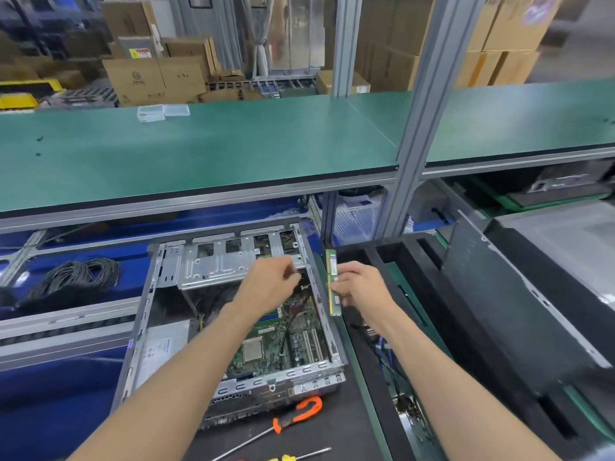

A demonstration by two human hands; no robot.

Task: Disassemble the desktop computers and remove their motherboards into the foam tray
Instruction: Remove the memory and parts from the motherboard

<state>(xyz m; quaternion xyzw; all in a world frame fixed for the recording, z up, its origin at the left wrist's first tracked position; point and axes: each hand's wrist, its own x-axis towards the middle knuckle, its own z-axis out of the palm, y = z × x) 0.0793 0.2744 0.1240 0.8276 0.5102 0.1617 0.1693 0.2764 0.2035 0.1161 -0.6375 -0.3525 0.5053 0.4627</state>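
No writing can be read in the head view: the white label (154,349) on the power supply inside the open computer case (233,314) is blurred, as are the prints on the cardboard boxes (149,78) behind the green shelf (199,148). The case lies on the counter (332,427), its front edge near an orange-handled screwdriver (296,414). Inside it the motherboard (283,341) sits along the right wall under the drive cage (233,261). The left hand (269,282) reaches in with fingers curled; what it grips, I cannot tell. The right hand (361,282) pinches a memory stick (332,281) upright beside the case's right edge, over the black foam tray (432,294), whose long slots show cables (386,354).
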